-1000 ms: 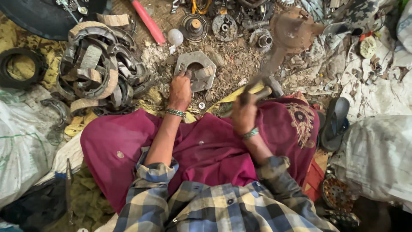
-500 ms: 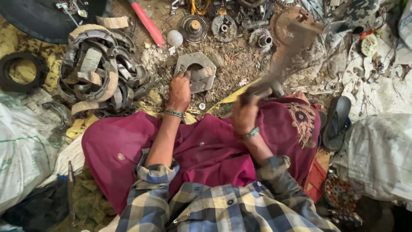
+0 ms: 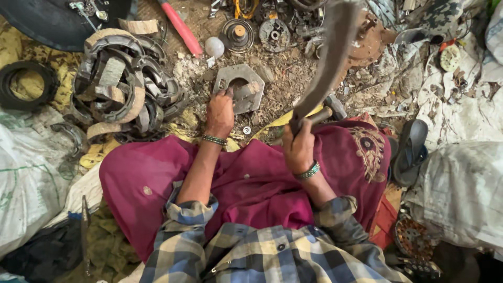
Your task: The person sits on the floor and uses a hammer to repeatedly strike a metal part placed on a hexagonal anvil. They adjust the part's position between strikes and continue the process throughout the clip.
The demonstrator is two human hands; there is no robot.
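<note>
Seemingly heavy and rigid, the flat grey metal plate lies on the littered floor just ahead of the knees; its angular outer edges look like the surest grip, though grime may make it slick. Left hand rests on its near edge, fingers curled loosely, pinning more than gripping. Right hand is closed tight around the handle of a broad, curved blade, raised and motion-blurred. A heap of worn curved shoes sits well apart to the left.
</note>
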